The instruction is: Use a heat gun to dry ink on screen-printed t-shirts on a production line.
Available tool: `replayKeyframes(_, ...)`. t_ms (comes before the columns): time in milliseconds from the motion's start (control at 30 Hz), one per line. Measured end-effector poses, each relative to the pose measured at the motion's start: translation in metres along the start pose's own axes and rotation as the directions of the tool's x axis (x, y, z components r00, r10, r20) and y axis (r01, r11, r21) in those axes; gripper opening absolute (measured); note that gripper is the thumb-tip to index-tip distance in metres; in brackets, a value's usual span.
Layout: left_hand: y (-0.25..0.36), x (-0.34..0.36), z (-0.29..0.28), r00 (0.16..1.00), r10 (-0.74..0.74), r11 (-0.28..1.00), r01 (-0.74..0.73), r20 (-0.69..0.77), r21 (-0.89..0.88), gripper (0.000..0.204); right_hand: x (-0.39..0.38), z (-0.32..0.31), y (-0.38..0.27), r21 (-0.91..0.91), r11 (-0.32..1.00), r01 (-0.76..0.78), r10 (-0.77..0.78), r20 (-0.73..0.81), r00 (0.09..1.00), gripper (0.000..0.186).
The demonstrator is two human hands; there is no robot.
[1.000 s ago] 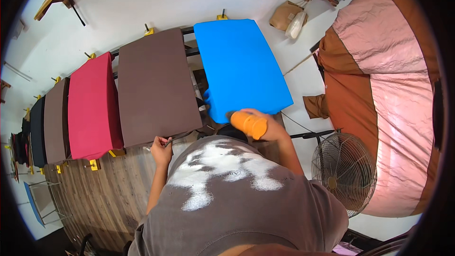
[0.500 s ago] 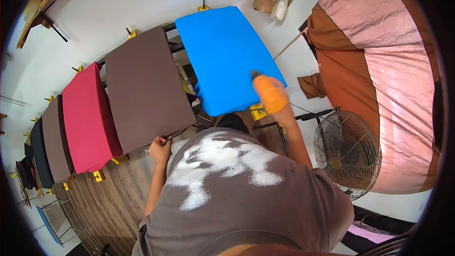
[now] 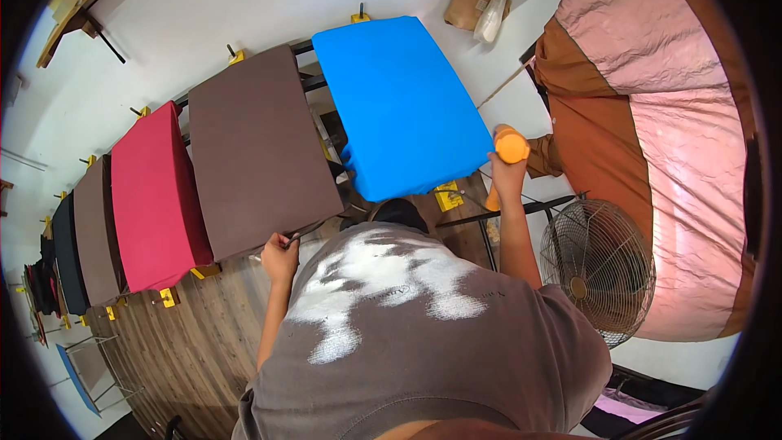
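My right hand (image 3: pixel 510 176) is closed round an orange heat gun (image 3: pixel 512 145), held at the near right corner of a board covered in blue fabric (image 3: pixel 407 106). The gun's rounded orange end faces up; its nozzle is hidden. My left hand (image 3: pixel 279 259) is closed beside the near edge of a board covered in brown fabric (image 3: pixel 261 147). A thin dark piece shows at its fingertips, too small to name.
Left of the brown board stand a red fabric-covered board (image 3: pixel 155 204) and several more boards on a rack with yellow brackets (image 3: pixel 169 298). A wire-caged fan (image 3: pixel 599 269) stands at the right, before a pink and brown cloth (image 3: pixel 676 147). A paper bag (image 3: pixel 472 4) hangs on the wall.
My right hand has moved the heat gun from over the blue fabric rightward to its corner and turned it. My left hand has stayed nearly in place. The view has shifted slightly.
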State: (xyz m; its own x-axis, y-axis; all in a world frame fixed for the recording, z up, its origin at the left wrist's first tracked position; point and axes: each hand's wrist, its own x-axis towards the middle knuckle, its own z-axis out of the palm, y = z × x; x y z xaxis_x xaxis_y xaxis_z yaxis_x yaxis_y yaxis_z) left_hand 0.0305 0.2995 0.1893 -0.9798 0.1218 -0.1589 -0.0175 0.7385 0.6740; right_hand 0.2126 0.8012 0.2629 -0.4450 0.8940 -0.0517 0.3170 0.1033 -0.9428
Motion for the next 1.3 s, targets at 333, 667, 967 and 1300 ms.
replayKeyframes(333,-0.005,0.001,-0.001,0.995,0.059,0.998,-0.061,-0.083,-0.018,0.042,-0.098,0.083,-0.098,0.002,0.916,0.402,-0.216,0.846,0.487,0.079)
replayKeyframes(667,-0.004,-0.002,-0.002,0.995,0.044,0.991,-0.054,-0.085,-0.126,0.039,-0.04,0.026,-0.012,0.233,0.972,-0.032,-0.026,0.244,0.969,0.055)
replayKeyframes(967,-0.015,0.001,0.0,0.992,0.1,0.987,-0.109,-0.08,-0.117,0.036,-0.023,0.018,0.023,0.32,0.947,0.007,0.073,-0.237,0.969,0.039)
replayKeyframes(1300,-0.006,-0.003,-0.013,0.999,0.048,0.982,-0.051,-0.024,-0.184,0.033,-0.099,0.089,-0.108,0.022,0.8,0.599,-0.257,0.915,0.31,0.081)
